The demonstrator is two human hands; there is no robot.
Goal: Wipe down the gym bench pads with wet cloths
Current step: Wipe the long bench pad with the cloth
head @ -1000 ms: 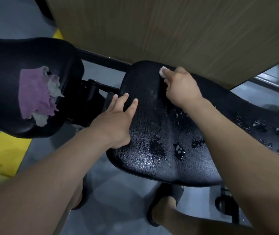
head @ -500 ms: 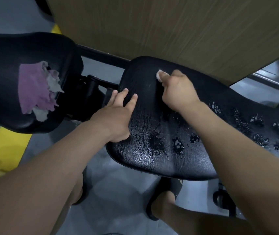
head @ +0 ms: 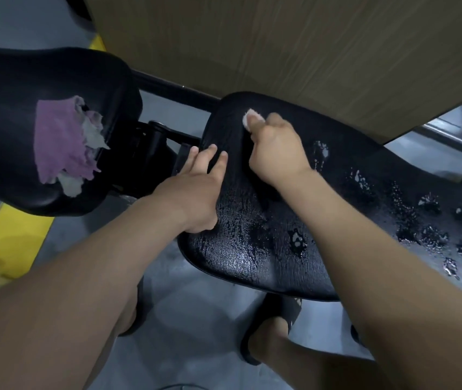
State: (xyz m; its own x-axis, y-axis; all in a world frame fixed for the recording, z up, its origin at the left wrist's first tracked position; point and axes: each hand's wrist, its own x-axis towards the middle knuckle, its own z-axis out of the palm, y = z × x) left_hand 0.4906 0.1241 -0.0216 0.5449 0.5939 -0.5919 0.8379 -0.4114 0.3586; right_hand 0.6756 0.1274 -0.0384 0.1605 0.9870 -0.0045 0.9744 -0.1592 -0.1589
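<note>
Black vinyl centre pad looks wet and streaky near us, so we'd say we're partway: our right hand is balled round a white cloth at its far end, left hand flat, fingers spread, on its left edge. Droplets at right and the upper-left pad under the purple rag look undone.

Grey floor, yellow floor stripe at left, wood-grain panel ahead, dim light.

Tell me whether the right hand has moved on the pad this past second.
Yes. The right hand, gripping the white cloth, has slid left across the bench pad, toward its left edge and the left hand.
</note>
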